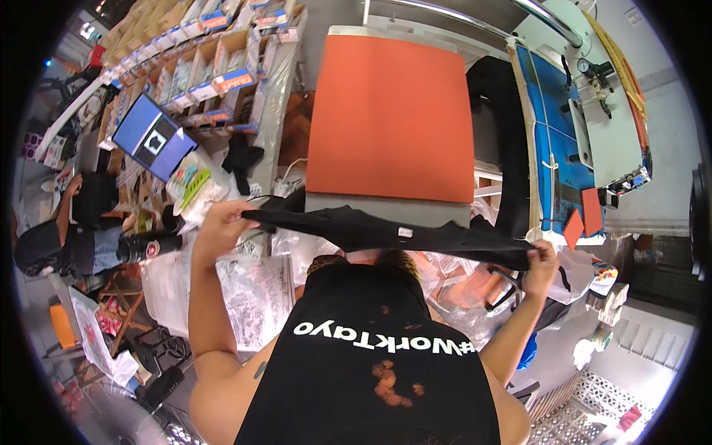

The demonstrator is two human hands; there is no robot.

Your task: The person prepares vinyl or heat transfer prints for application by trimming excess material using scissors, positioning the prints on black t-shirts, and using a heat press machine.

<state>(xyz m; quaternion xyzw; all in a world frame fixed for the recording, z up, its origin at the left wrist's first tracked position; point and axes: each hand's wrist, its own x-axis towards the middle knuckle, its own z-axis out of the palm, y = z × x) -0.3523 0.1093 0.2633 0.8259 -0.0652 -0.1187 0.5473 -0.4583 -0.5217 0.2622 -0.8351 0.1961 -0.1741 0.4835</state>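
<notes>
Stretched between both hands is a black fabric garment [384,233] with a small white label near its middle. My left hand [222,225] grips one end of it, and my right hand [540,267] pinches the other end. The garment hangs in front of my body, just short of the near edge of a flat board with an orange-red surface [392,119]. Part of the near side of the board's grey base shows beyond the garment.
Cardboard boxes [206,69] holding packets and a lit screen [153,136] stand at the left. Right of the board are draped black cloth [509,150] and a blue-topped machine [562,139] with a pressure gauge. Another person [53,245] is at the far left.
</notes>
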